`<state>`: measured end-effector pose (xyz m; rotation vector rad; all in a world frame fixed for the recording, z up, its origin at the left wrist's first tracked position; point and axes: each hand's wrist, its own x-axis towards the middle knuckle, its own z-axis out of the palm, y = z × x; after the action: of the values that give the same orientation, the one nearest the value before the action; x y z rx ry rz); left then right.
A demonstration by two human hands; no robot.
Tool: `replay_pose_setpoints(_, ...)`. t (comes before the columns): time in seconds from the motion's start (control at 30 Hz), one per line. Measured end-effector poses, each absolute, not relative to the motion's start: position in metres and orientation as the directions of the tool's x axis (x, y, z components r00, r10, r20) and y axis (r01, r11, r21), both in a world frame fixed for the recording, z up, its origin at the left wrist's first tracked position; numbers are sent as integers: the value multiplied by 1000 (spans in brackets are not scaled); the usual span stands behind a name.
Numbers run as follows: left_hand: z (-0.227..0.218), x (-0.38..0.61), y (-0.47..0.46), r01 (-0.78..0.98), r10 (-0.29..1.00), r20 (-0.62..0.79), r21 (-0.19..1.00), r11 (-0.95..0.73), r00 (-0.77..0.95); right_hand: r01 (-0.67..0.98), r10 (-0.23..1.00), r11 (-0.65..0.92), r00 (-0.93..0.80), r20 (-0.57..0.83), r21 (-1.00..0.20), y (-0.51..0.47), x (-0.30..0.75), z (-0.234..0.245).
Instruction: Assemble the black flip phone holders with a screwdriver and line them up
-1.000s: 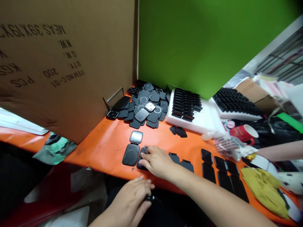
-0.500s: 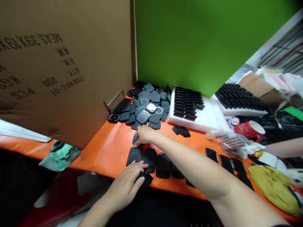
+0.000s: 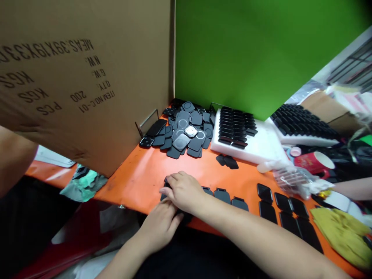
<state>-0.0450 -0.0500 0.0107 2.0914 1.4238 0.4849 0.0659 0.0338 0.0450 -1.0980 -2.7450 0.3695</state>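
Note:
My right hand bends over the near-left end of a row of black folding charger pads, its fingers closed on the end pad. Most of that pad is covered by my hands. Close in front, my left hand touches the right one, its fingers partly tucked under it. Dark flat pieces show by my left thumb and seem held in that hand. Beyond lies a heap of loose dark pads, some with ring marks, and one shiny square piece on top.
A cardboard box walls off the left, and a green panel the back. White foam trays hold rows of black pieces. Rightward are glossy black pads, a red mug, yellow cloth and another person's arm.
My right hand has come back from near the heap to the end pad, meeting my left hand. A blurred skin-coloured shape has appeared at the left edge. The view has shifted slightly.

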Motion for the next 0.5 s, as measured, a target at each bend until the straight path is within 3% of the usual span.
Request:
replay_pose_setpoints(0.2, 11, -41, -51, 753, 939, 14, 593, -285, 344, 676, 741, 638, -670, 54, -370, 28, 85, 59)
replay_pose_setpoints(0.4, 7, -39, -55, 804, 946, 36, 518, -292, 321, 690, 703, 630, -702, -117, -358, 26, 73, 48)
replay_pose_setpoints(0.5, 4, -38, -68, 795, 938, 96, 506, -335, 334, 733, 739, 564, -654, -163, -381, 27, 68, 46)
